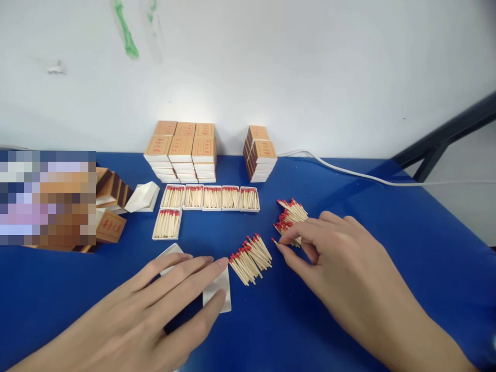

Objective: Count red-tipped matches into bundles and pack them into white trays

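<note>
My left hand [155, 305] is stretched out with its fingers apart, over two white matchbox trays. One tray [219, 289] shows beyond its fingertips and thumb; the other tray [170, 251] is mostly covered by the fingers. Between my hands lies a small heap of red-tipped matches [251, 259]. My right hand [344, 268] pinches a single match [275, 242] between thumb and forefinger. A second match heap [292, 213] lies just beyond that hand, partly hidden by its fingers.
Filled match trays [212, 198] form a row, with one more filled tray [168, 224] in front. Matchboxes stand in a large stack [180, 150] and a smaller stack [260, 154] by the wall. Loose boxes [111, 226] and a white tray [143, 197] lie left. A white cable [349, 175] crosses behind.
</note>
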A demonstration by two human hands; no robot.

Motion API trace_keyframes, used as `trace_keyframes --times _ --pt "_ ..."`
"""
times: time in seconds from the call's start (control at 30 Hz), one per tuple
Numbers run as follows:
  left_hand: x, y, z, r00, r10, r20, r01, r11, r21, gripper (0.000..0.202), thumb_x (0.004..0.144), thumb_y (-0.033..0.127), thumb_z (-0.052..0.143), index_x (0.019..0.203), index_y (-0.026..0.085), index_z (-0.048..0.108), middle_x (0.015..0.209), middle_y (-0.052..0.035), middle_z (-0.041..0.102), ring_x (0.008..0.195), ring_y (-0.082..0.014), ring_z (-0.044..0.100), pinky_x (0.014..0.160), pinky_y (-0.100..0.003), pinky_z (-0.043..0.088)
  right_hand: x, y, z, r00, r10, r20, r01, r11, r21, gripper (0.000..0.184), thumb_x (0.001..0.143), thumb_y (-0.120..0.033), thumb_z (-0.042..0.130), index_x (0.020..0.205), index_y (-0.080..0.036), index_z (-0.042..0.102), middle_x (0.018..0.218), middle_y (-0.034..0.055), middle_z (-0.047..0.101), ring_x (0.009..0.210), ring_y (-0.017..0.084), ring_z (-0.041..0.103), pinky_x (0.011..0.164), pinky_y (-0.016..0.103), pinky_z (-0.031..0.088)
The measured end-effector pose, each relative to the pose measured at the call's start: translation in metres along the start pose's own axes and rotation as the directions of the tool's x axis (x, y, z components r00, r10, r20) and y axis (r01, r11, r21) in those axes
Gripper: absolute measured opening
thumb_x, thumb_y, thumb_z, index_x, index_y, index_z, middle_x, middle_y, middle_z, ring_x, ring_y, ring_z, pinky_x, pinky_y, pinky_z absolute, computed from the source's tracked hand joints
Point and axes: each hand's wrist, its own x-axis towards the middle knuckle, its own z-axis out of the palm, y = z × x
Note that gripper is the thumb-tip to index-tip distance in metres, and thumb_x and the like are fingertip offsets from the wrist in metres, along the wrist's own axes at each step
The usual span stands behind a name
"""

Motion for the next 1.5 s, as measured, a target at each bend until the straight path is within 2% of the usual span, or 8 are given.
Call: trace_keyframes --times 0.2,0.33,0.5,0.77,0.83,1.03,1.27,1.5 --pt "-0.002 0.005 0.002 1.000 -0.014 -0.024 0.015 1.000 0.015 0.045 0.117 0.019 0.060 0.158 0.017 0.077 0.177 -0.0189 0.063 0.159 -0.0371 0.058 0.147 -0.058 0.022 0.006 0.001 0.004 0.992 0.009 -0.123 -0.018 0.997 -0.076 0.021 0.107 -0.015 0.073 0.089 -0.024 0.075 0.069 -0.0011 0.065 0.070 0.024 0.058 0.072 0.041 0.034" --pt "-0.001 0.008 0.003 0.998 -0.046 -0.038 0.047 0.999 0.027 0.042 0.119 0.026 0.060 0.156 0.018 0.078 0.176 -0.0160 0.064 0.154 -0.0359 0.059 0.149 -0.056 0.018 0.008 -0.012 0.002 0.995 0.022 -0.102 -0.008 0.991 0.133 0.018 0.113 -0.025 0.075 0.095 -0.026 0.076 0.069 -0.0048 0.059 0.068 0.022 0.060 0.074 0.040 0.041" --pt "0.003 0.010 0.001 0.997 -0.060 -0.041 0.062 0.996 0.064 0.039 0.123 0.036 0.059 0.153 0.021 0.078 0.174 -0.0129 0.066 0.145 -0.0335 0.062 0.146 -0.054 0.021 -0.002 -0.031 0.008 0.995 0.015 -0.094 -0.007 0.997 0.083 0.031 0.119 -0.052 0.071 0.104 -0.024 0.074 0.088 0.0025 0.070 0.078 0.027 0.067 0.080 0.045 0.047" --pt "0.008 0.011 -0.002 0.996 -0.033 -0.085 0.037 0.998 0.050 0.031 0.122 0.026 0.058 0.140 0.017 0.082 0.158 -0.0162 0.074 0.141 -0.0377 0.061 0.128 -0.055 0.036 -0.009 -0.042 0.027 0.994 -0.031 -0.106 0.029 0.999 -0.025 0.058 0.102 -0.070 0.088 0.120 -0.019 0.068 0.106 0.0123 0.074 0.110 0.041 0.074 0.095 0.057 0.059" --pt "0.007 0.012 0.000 0.994 -0.043 -0.096 0.046 0.999 0.028 0.029 0.120 0.021 0.061 0.138 0.016 0.082 0.146 -0.0144 0.077 0.136 -0.0364 0.063 0.125 -0.055 0.038 -0.010 -0.044 0.028 0.995 -0.026 -0.091 0.026 1.000 -0.007 0.058 0.099 -0.064 0.093 0.123 -0.018 0.067 0.107 0.0119 0.073 0.109 0.041 0.073 0.096 0.057 0.060" --pt "0.009 0.011 0.003 0.993 -0.056 -0.100 0.055 0.998 -0.009 0.024 0.118 0.023 0.068 0.135 0.016 0.084 0.131 -0.0106 0.079 0.126 -0.0334 0.066 0.120 -0.055 0.040 -0.009 -0.042 0.026 0.996 -0.028 -0.084 0.034 0.997 0.065 0.026 0.108 -0.039 0.086 0.112 -0.023 0.066 0.102 0.0075 0.066 0.102 0.034 0.069 0.104 0.062 0.061" --pt "0.010 0.010 -0.007 0.994 -0.049 -0.102 0.046 0.998 -0.031 0.047 0.110 0.002 0.050 0.139 0.019 0.082 0.145 -0.0098 0.080 0.136 -0.0327 0.062 0.135 -0.050 0.029 -0.005 -0.031 0.017 0.999 -0.047 0.006 0.046 0.985 0.167 0.015 0.115 -0.035 0.079 0.119 -0.023 0.072 0.116 0.0137 0.071 0.131 0.041 0.068 0.121 0.069 0.056" --pt "0.007 0.008 -0.006 0.997 -0.033 -0.068 0.033 0.999 -0.006 0.047 0.107 0.005 0.056 0.146 0.017 0.081 0.153 -0.0137 0.077 0.144 -0.0362 0.059 0.143 -0.054 0.022 -0.002 -0.026 0.012 0.999 -0.040 0.036 0.030 0.968 0.249 0.005 0.115 -0.031 0.078 0.116 -0.026 0.078 0.119 0.0102 0.075 0.116 0.034 0.071 0.109 0.059 0.063"
